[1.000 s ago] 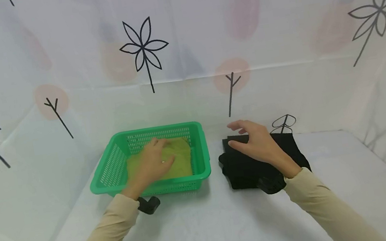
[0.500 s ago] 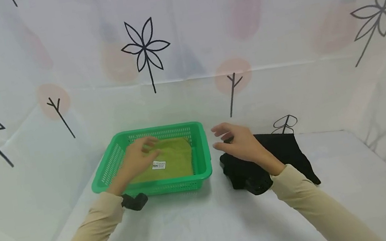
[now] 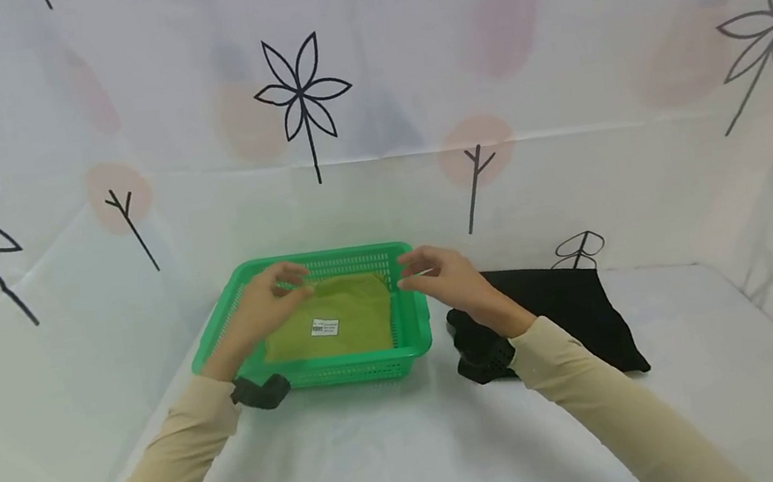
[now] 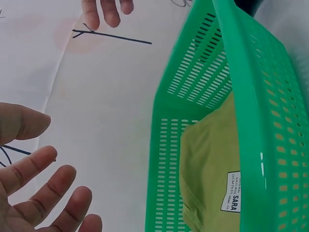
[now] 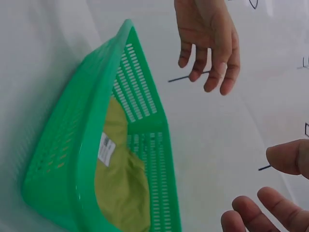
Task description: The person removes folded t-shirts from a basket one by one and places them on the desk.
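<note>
A green plastic basket (image 3: 417, 337) with slotted walls stands on the white-covered table. In it lies a flat olive-green cloth (image 3: 354, 305) bearing a white printed label (image 4: 232, 192). My left hand (image 3: 263, 304) hovers over the basket's left part, holding nothing, fingers loosely bent. Over the right rim, my right hand (image 3: 449, 277) hangs in the air with nothing in it. In the left wrist view, the fingers of both hands are apart from the basket. The right wrist view shows the left hand (image 5: 210, 43) hanging with its fingers downward.
A folded black cloth (image 3: 563, 301) lies right of the basket, partly behind my right forearm. White sheeting with flower and twig drawings rises behind the table and at both sides. Each wrist wears a black device (image 3: 261, 391).
My left hand has moved left and lifted away from the olive-green cloth, uncovering its label. My right hand has moved left from above the black cloth to the basket's right rim.
</note>
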